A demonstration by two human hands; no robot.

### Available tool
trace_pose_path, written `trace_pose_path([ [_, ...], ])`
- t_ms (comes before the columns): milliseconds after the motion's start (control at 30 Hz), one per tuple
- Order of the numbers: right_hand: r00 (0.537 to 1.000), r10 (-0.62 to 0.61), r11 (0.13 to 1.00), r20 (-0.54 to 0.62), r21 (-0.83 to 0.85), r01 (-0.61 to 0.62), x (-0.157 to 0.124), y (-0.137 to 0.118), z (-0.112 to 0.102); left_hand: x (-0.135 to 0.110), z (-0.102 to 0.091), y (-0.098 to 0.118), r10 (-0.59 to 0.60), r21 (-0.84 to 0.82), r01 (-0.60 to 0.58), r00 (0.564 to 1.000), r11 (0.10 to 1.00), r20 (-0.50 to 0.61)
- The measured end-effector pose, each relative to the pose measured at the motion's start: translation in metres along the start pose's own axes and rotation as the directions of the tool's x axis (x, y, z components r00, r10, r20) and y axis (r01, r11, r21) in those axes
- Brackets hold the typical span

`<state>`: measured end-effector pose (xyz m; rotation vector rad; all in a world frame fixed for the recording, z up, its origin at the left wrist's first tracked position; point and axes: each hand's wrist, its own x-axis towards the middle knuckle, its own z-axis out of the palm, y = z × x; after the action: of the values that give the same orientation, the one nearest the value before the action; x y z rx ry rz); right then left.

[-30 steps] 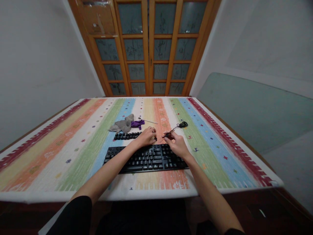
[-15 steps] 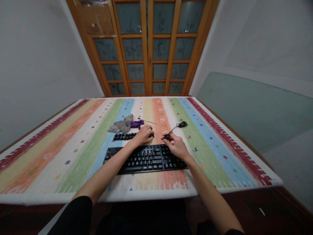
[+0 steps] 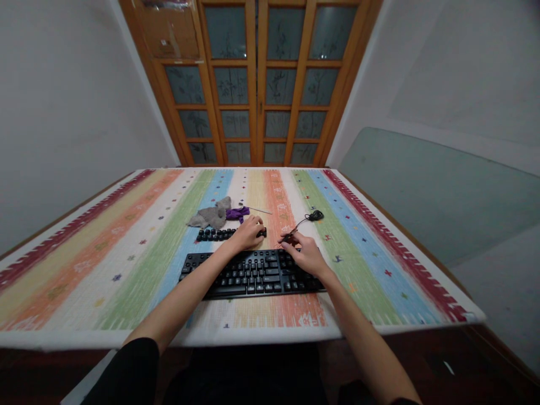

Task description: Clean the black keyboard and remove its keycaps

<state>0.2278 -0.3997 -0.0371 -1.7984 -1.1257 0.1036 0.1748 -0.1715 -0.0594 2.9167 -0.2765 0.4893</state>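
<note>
A black keyboard (image 3: 248, 277) lies in front of me, partly covered by both forearms. Beyond it, a row of loose black keycaps (image 3: 216, 234) is set out on the cloth. My left hand (image 3: 250, 232) is at the right end of that row, its fingertips closed on a black keycap (image 3: 262, 232). Over the keyboard's upper right edge, my right hand (image 3: 304, 251) pinches a small dark tool with thin wire prongs, which looks like a keycap puller (image 3: 287, 238). The fingers hide part of it.
A grey cloth (image 3: 213, 215) and a purple cloth (image 3: 237, 213) lie behind the keycaps. Near them is a thin rod-like brush (image 3: 258, 210). The coiled black cable (image 3: 314, 215) rests beyond my right hand. A striped tablecloth (image 3: 139, 264) covers the table.
The view has shifted very slightly. Both hands keep almost the same place and grip, with only a tiny movement of the tool in my right hand.
</note>
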Motion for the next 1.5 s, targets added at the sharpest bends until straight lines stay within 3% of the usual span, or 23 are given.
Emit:
trace_pose_path([
  [833,1.000,0.018,0.999,-0.009,-0.032,-0.019,-0.003,-0.006,-0.006,0.002,0.004,-0.002,-0.002,0.002,0.002,1.000,1.000,-0.015],
  [1067,0.999,-0.025,0.994,-0.038,-0.107,0.021,-0.003,-0.008,-0.011,-0.012,-0.011,0.010,0.011,-0.164,-0.021,0.998,0.986,-0.061],
  [1167,0.998,-0.054,0.983,0.025,-0.172,0.058,-0.002,-0.009,-0.012,-0.027,-0.022,0.021,0.007,-0.270,-0.016,0.999,0.963,-0.034],
  [1300,0.974,-0.070,0.954,0.218,-0.270,0.128,0.001,-0.007,-0.008,-0.046,-0.032,0.036,-0.008,-0.326,0.019,0.999,0.945,0.034],
  [1500,0.928,0.023,0.895,0.371,-0.421,0.146,0.005,-0.004,0.003,-0.054,-0.028,0.048,-0.033,-0.313,0.057,0.996,0.948,0.080],
])
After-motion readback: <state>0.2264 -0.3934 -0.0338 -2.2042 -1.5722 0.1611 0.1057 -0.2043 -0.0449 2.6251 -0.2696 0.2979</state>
